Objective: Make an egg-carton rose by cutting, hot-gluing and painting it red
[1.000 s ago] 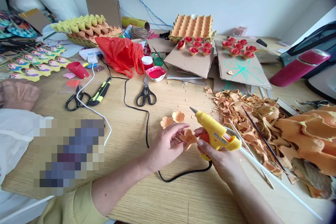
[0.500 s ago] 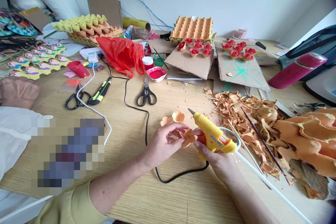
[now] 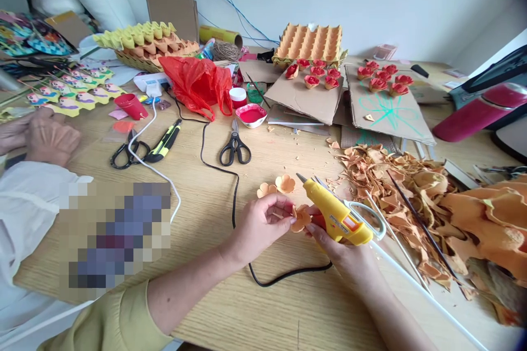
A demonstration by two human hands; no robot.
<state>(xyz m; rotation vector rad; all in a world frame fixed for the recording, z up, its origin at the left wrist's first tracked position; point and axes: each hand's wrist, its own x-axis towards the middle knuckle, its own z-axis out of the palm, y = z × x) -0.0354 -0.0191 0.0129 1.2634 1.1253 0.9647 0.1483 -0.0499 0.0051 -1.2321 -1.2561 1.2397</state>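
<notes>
Between thumb and fingers, my left hand (image 3: 263,225) pinches an orange cardboard flower (image 3: 301,218) from its left side. My right hand (image 3: 337,244) is wrapped round a yellow glue gun (image 3: 335,211), whose nozzle points up and left, and its fingertips meet the flower's right edge. Two more orange flower pieces, one (image 3: 285,183) fully visible and one (image 3: 267,190) partly behind my left hand, lie on the table just beyond. White-handled scissors (image 3: 373,218) are partly hidden behind the glue gun.
Orange scraps (image 3: 382,175) cover the right side. Black scissors (image 3: 234,148), a dish of red paint (image 3: 251,114) and a red bag (image 3: 195,85) stand beyond my hands. Red flowers sit on cardboard (image 3: 307,98). Another person's hands (image 3: 53,134) rest at the far left.
The whole view has shifted, so things appear slightly further right. Both hands keep their hold, and the flower looks a little turned. More of the other person's hands shows at the left.
</notes>
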